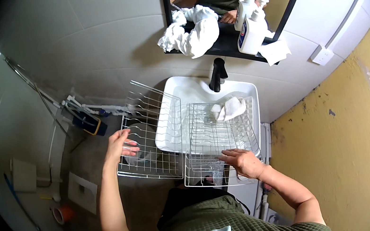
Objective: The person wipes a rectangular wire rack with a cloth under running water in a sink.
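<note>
Wire racks, two white ones, are seen at frame centre over a white sink. The right rack lies flat across the basin and is pressed at its near edge by the right hand, fingers spread flat. The left rack, tilted beside the sink, is gripped at its outer edge by the left hand, fingers curled around the wires. A crumpled white cloth rests on the right rack, below the black tap.

A black faucet over the white sink — above, a soap dispenser beside a crumpled white towel.
</note>
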Demonstrator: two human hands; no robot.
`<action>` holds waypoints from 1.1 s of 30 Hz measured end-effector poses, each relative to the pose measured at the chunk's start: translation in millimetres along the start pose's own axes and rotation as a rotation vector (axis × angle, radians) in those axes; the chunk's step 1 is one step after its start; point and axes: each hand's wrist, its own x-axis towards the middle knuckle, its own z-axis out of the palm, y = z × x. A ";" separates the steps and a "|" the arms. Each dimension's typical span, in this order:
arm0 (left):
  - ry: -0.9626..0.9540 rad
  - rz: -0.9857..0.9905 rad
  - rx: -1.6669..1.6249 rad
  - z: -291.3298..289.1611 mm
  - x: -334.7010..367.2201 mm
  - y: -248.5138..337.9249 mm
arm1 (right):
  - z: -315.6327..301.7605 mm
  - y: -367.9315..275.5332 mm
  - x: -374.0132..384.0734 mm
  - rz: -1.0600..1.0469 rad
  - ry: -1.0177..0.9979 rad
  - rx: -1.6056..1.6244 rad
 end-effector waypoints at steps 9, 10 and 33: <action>-0.081 -0.052 0.121 10.9 41.9 8.5 | 3.8 -7.7 -1.0 -0.018 0.149 0.009; -0.118 -0.049 0.138 7.5 48.3 9.8 | 6.2 -9.9 0.8 -0.022 0.149 0.008; -0.184 -0.031 0.411 36.2 91.6 67.4 | 39.6 -51.8 43.3 0.041 0.161 -0.156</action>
